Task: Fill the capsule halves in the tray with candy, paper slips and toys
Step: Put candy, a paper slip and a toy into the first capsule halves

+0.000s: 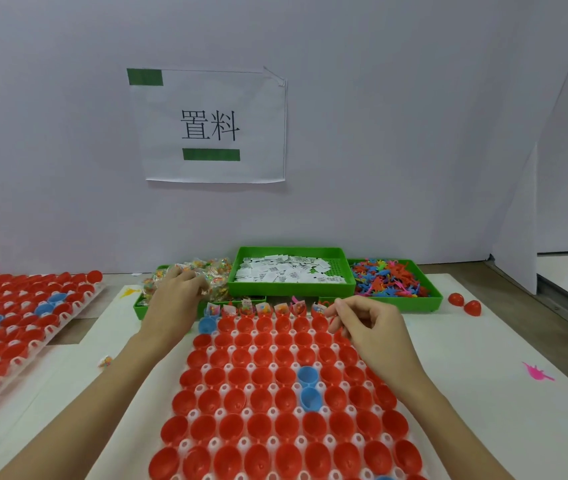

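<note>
A white tray [203,367] in front of me holds rows of red capsule halves [261,400] and a few blue ones [307,375]. Its far row [263,310] has candy packets and paper slips sticking out. My left hand [175,299] reaches into the green bin of candy packets [218,271], fingers curled on the pile. My right hand [365,323] hovers over the tray's far right corner, thumb and fingertips pinched together; what they hold is too small to tell. A green bin of paper slips [289,273] and a green bin of coloured toys [389,278] stand behind the tray.
A second tray of red and blue capsule halves [16,323] lies at the left. Two loose red halves [464,304] sit right of the toy bin. A pink toy [537,373] lies on the white mat at right. A stray candy packet [106,361] lies at left.
</note>
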`<action>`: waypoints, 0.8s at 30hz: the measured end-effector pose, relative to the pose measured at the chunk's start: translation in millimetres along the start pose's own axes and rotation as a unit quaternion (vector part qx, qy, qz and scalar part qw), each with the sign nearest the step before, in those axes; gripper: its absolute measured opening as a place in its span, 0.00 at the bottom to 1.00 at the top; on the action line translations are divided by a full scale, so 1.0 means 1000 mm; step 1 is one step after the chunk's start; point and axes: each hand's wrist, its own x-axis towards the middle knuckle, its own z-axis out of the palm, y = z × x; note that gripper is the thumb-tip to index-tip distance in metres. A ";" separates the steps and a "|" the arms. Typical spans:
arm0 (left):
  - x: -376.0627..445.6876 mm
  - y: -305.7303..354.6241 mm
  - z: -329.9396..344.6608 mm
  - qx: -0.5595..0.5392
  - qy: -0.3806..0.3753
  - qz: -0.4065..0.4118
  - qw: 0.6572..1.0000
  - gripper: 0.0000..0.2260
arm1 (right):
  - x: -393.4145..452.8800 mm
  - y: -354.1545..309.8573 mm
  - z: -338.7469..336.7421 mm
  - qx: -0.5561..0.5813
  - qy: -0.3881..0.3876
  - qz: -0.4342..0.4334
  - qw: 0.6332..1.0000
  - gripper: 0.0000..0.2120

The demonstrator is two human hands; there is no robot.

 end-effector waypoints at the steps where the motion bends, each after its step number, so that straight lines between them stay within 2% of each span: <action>1: -0.001 0.000 0.001 0.002 0.009 0.006 1.000 0.05 | 0.000 0.000 0.000 -0.001 0.000 0.001 1.000 0.11; 7: -0.008 -0.007 0.003 0.003 0.077 0.041 0.996 0.08 | 0.000 0.002 -0.001 -0.005 0.003 0.006 1.000 0.12; 13: -0.021 -0.006 0.000 0.018 0.111 0.057 0.992 0.09 | 0.000 0.003 -0.002 -0.007 0.002 0.003 1.000 0.12; 17: -0.034 -0.001 -0.008 -0.031 0.170 0.067 0.983 0.02 | 0.001 0.004 -0.004 -0.002 0.007 0.000 1.000 0.12; 24: -0.073 0.028 -0.020 -0.195 0.190 0.023 0.962 0.04 | 0.003 0.008 -0.008 0.003 0.013 0.010 1.000 0.11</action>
